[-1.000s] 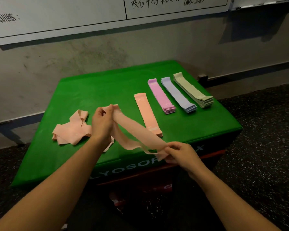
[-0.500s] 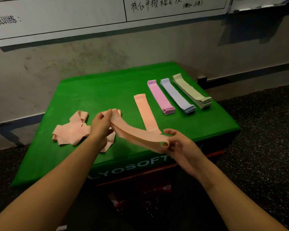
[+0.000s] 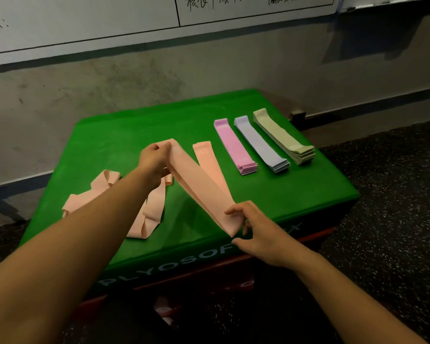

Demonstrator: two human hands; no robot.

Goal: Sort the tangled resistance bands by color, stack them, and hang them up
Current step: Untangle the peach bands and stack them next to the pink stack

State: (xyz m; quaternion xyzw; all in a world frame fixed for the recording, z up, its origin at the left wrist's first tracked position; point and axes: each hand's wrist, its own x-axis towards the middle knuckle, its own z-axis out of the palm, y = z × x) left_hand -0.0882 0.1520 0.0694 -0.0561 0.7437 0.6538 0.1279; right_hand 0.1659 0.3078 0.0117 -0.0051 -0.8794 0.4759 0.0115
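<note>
A peach band (image 3: 201, 187) is stretched flat above the green box (image 3: 124, 137). My left hand (image 3: 154, 160) pinches its far end and my right hand (image 3: 253, 227) pinches its near end. Just behind it lies a flat peach stack (image 3: 205, 157). To the right lie a pink stack (image 3: 233, 147), a lavender stack (image 3: 261, 145) and a sage green stack (image 3: 283, 137), side by side. Tangled peach bands (image 3: 102, 189) lie on the left, partly hidden by my left forearm, and a looped peach band (image 3: 147, 219) lies beside them.
The box stands against a grey wall (image 3: 134, 78) with a whiteboard (image 3: 85, 18) above. A red layer (image 3: 308, 239) shows under the green top. Dark speckled floor (image 3: 395, 219) lies to the right.
The peach band has been pulled taut and flat between both hands. My left hand rose and moved away from me; my right hand shifted right.
</note>
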